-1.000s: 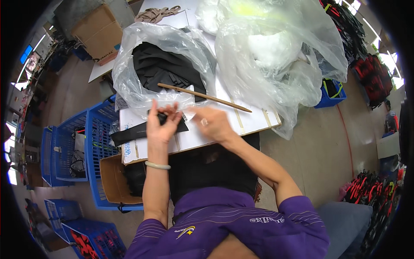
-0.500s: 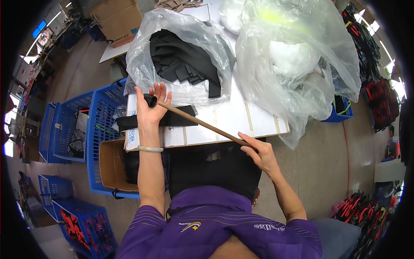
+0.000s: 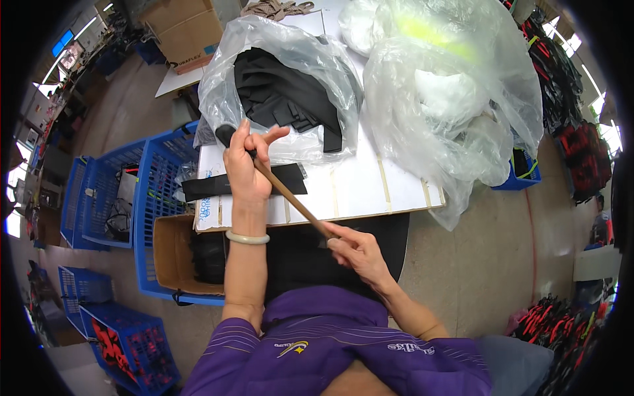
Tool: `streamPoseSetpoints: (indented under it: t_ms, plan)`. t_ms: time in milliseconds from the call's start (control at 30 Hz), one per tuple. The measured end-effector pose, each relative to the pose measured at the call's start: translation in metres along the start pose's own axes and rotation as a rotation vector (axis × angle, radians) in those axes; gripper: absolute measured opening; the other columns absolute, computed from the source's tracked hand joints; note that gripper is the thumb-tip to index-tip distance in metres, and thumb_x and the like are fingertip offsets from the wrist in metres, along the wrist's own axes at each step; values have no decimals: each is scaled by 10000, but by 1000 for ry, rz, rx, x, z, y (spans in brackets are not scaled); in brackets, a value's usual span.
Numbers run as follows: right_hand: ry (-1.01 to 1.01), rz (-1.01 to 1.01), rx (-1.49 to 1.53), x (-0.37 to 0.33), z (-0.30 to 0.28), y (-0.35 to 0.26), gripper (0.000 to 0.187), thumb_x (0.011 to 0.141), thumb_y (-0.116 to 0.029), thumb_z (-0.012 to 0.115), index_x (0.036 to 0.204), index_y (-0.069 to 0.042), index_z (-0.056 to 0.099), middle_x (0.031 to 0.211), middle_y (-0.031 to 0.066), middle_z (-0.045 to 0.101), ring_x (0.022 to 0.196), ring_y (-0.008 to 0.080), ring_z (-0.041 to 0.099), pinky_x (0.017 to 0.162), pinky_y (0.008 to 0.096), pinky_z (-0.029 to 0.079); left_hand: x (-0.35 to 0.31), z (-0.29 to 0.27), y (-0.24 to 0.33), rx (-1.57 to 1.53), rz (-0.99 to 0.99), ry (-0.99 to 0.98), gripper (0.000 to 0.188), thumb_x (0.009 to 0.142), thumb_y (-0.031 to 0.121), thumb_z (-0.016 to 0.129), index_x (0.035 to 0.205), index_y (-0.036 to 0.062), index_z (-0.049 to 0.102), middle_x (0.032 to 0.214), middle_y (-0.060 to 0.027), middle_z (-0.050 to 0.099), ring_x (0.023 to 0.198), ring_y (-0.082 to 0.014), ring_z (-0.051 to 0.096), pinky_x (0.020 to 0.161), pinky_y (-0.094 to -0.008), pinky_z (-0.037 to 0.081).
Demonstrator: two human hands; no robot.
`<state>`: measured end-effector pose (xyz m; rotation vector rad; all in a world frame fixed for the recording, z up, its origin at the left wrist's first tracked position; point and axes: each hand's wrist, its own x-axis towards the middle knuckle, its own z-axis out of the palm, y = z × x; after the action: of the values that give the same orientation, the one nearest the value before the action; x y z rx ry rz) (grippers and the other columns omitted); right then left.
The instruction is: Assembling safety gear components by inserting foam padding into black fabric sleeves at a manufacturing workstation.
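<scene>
My right hand (image 3: 360, 256) is closed around the lower end of a thin brown wooden stick (image 3: 290, 197). The stick slants up and left to my left hand (image 3: 249, 168), which is closed around a small black tube-like piece (image 3: 225, 134). The piece's rounded end sticks out past my thumb, and a bit of black shows where the stick enters the hand. The stick's far end is hidden, apparently inside the piece. Some left fingers are curled and one is stretched out. Beneath my left wrist, a flat black strip (image 3: 210, 187) lies on the white tabletop (image 3: 356, 188).
A clear plastic bag (image 3: 214, 86) of black fabric pieces stands open beyond my left hand. Larger clear bags (image 3: 429, 125) with white contents cover the table's right side. Blue crates (image 3: 142, 218) and a cardboard box (image 3: 173, 254) stand left. A bigger carton (image 3: 181, 33) is behind.
My left hand has turned and its fingers have closed round the black piece. My right hand has moved left and nearer to me, making the stick steeper.
</scene>
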<state>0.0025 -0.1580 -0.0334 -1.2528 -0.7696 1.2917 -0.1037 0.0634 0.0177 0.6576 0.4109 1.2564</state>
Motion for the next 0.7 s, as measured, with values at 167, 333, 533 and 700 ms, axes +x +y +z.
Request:
streamPoseSetpoints:
  t_ms: [167, 333, 533, 700]
  plan:
    - [-198, 330, 200, -2, -11, -23, 401, 912, -116, 563, 1310, -95, 519, 603, -30, 454, 491, 20, 368, 420, 167, 258, -4, -2, 39, 15, -174, -322, 493, 976, 321, 455, 531, 138, 346, 383, -79, 366, 745, -346, 667, 1068, -466, 322]
    - [-28, -120, -350, 5, -6, -39, 359, 895, -106, 586, 1253, -124, 580, 669, -17, 557, 541, 47, 460, 501, 200, 406, -10, -3, 33, 10, 9, -216, 494, 977, 261, 445, 502, 172, 343, 394, -59, 395, 725, -331, 675, 1060, -459, 301]
    - [10, -81, -175, 1, 30, -26, 341, 895, -60, 575, 1235, -84, 591, 686, -18, 545, 561, 41, 449, 508, 184, 381, -4, -6, 50, 129, 62, -281, 470, 985, 415, 380, 616, 124, 395, 449, -58, 450, 786, -336, 673, 1078, -453, 270]
    - [-2, 13, -8, 8, 42, -36, 323, 901, -76, 572, 1220, -32, 587, 689, -8, 543, 546, 27, 438, 469, 168, 339, -5, -10, 39, 31, 17, -173, 434, 988, 352, 403, 622, 117, 402, 463, -91, 489, 808, -373, 666, 1104, -457, 217]
